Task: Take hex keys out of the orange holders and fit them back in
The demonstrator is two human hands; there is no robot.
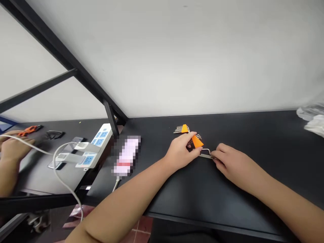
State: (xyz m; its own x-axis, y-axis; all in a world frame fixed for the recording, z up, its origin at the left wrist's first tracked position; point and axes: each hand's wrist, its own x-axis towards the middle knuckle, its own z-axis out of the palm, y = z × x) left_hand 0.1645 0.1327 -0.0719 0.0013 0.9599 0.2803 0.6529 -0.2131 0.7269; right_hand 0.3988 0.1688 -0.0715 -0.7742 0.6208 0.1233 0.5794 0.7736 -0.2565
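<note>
Head view, bare black desk [182,199] under both hands. Left hand [182,148]: thumb and fingers partly curled, closed about an orange key holder [198,141], small bent keys showing at its upper edge. Right hand [229,158]: fingers bunched, tips pinched on bent metal hex keys [206,156] just right of that holder, low over the desk or resting on it; cannot tell which, nor how many keys are in the pinch. Second orange holder [185,128], its keys fanned left, lies on the desk just beyond the left hand.

Risks (judgement): the pinch takes in only a short end of slim, smooth metal, so a twist could roll the keys out of the fingertips. A tilt of the left-hand holder might let loose keys slide free, if its slots are slack; fit not visible. Left knuckles sit close to the second holder; a backward sweep could knock it askew. Phone [127,155] and its white cable [116,185] lie near the left forearm: a snag there could drag the phone.
</note>
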